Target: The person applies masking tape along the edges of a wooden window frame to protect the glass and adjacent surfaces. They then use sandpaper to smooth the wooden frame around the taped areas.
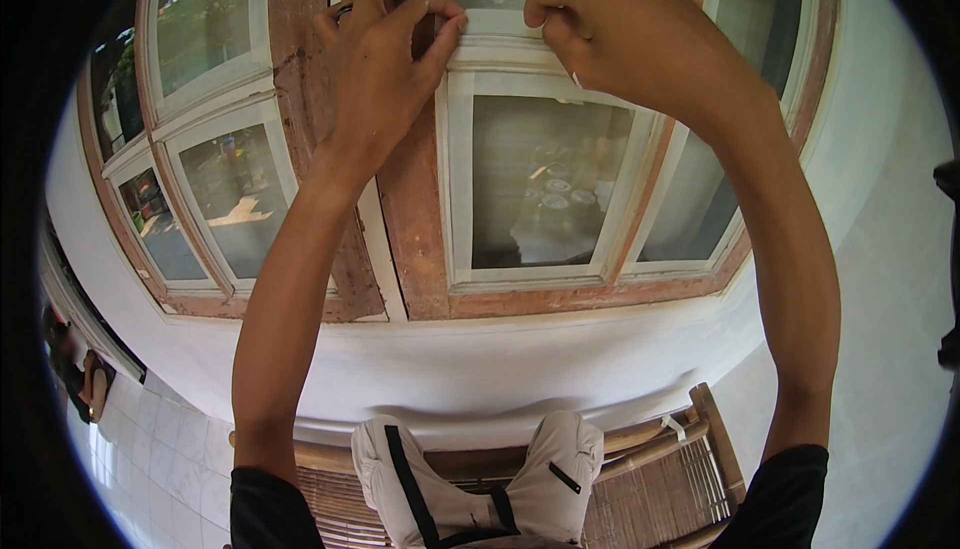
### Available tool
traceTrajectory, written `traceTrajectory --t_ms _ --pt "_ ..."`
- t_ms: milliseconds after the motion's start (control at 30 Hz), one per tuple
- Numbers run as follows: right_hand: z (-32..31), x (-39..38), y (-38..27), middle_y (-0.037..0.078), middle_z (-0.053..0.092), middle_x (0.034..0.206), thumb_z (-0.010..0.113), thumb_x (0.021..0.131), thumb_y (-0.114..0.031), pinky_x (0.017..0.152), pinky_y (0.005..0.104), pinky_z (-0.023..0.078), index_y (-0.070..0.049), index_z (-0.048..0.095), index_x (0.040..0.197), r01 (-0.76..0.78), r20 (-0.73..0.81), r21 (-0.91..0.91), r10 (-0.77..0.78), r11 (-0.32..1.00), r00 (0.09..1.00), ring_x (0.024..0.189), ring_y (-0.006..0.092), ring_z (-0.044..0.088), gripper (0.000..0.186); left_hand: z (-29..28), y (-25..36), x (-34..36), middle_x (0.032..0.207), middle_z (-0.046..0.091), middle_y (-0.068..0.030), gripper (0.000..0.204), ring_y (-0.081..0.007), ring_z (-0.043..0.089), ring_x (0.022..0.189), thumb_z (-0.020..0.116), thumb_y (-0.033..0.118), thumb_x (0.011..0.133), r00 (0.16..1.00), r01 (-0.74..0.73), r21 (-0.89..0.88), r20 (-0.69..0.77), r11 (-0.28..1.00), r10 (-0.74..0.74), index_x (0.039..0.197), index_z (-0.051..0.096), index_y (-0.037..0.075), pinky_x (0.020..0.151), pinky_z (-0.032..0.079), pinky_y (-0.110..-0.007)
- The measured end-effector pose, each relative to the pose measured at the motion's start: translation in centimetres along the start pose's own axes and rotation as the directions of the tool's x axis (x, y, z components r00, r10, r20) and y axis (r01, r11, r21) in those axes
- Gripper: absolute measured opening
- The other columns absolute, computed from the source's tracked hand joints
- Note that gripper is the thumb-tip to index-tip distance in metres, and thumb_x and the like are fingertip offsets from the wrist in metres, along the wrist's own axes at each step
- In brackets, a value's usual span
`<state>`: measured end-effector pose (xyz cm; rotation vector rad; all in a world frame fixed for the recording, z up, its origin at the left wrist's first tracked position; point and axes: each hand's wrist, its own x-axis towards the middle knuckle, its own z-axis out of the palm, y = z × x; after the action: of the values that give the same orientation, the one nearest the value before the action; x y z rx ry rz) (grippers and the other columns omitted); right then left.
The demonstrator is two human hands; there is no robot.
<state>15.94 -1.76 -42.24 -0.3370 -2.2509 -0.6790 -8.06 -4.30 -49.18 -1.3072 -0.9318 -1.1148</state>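
A pale tape strip (492,22) lies along a horizontal bar of the wooden window (405,259), with its white and bare wood parts. My left hand (385,64) is closed at the strip's left end, thumb and forefinger pinched on it. My right hand (635,44) has curled fingers on the strip farther right; its fingertips are partly hidden. Below them is a glass pane (540,194) edged with pale strips, with reflections in it.
Left of me stands another sash (225,199). A white wall (430,369) runs under the window. My knees are over a bamboo bench (650,499). At far left, a person (75,369) is low on the tiled floor (160,459) beside a doorway.
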Motion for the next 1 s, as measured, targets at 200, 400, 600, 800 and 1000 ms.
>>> traceTrajectory --t_ms 200,400,600,800,1000 --pt "-0.3 0.1 0.0 0.02 0.074 0.079 0.06 0.093 -0.008 0.075 0.0452 0.058 0.0 0.08 0.099 -0.08 0.106 -0.019 0.081 0.997 0.991 0.07 0.0336 0.072 0.022 -0.3 -0.2 0.1 0.127 0.06 0.0005 0.014 -0.0176 0.065 0.114 0.085 0.026 0.093 0.999 -0.001 0.048 0.041 0.999 -0.001 0.105 0.083 0.019 0.105 0.034 -0.044" --pt "-0.2 0.7 -0.4 0.02 0.074 0.077 0.061 0.092 -0.006 0.075 0.0458 0.058 0.0 0.079 0.094 -0.003 0.055 -0.037 0.005 0.999 0.998 0.07 0.0347 0.072 0.019 -0.4 -0.3 0.1 0.126 0.06 0.0008 0.013 -0.0178 0.064 0.111 0.085 0.026 0.093 0.999 -0.015 0.047 0.047 0.999 0.012 0.104 0.082 0.019 0.104 0.035 -0.044" --pt "-1.4 1.2 -0.2 0.03 0.073 0.082 0.061 0.092 -0.01 0.081 0.0533 0.06 0.005 0.075 0.085 -0.009 0.185 -0.034 0.015 0.999 0.983 0.082 0.0477 0.074 0.021 -0.5 -0.2 0.5 0.126 0.06 0.0008 0.013 -0.0193 0.064 0.112 0.086 0.025 0.091 0.998 -0.028 0.076 0.059 0.997 0.024 0.102 0.082 0.019 0.102 0.035 -0.045" --pt "-1.5 1.4 -0.4 0.032 0.074 0.087 0.062 0.093 -0.01 0.084 0.0532 0.061 0.005 0.075 0.087 -0.035 0.19 -0.045 0.043 0.998 0.981 0.086 0.047 0.075 0.021 -1.0 0.2 1.2 0.127 0.061 -0.0028 0.022 -0.0236 0.064 0.117 0.087 0.027 0.09 0.995 -0.049 0.153 0.094 0.987 0.034 0.108 0.079 0.018 0.102 0.036 -0.048" --pt "-0.8 1.0 -0.5 0.02 0.074 0.077 0.062 0.092 -0.007 0.076 0.0456 0.058 0.0 0.079 0.094 -0.058 0.126 -0.036 0.062 0.998 0.99 0.07 0.0351 0.072 0.019 -1.0 0.3 1.9 0.13 0.062 -0.0088 0.031 -0.0283 0.064 0.122 0.087 0.029 0.089 0.998 0.039 0.218 0.04 0.975 -0.049 0.114 0.073 0.017 0.106 0.038 -0.055"
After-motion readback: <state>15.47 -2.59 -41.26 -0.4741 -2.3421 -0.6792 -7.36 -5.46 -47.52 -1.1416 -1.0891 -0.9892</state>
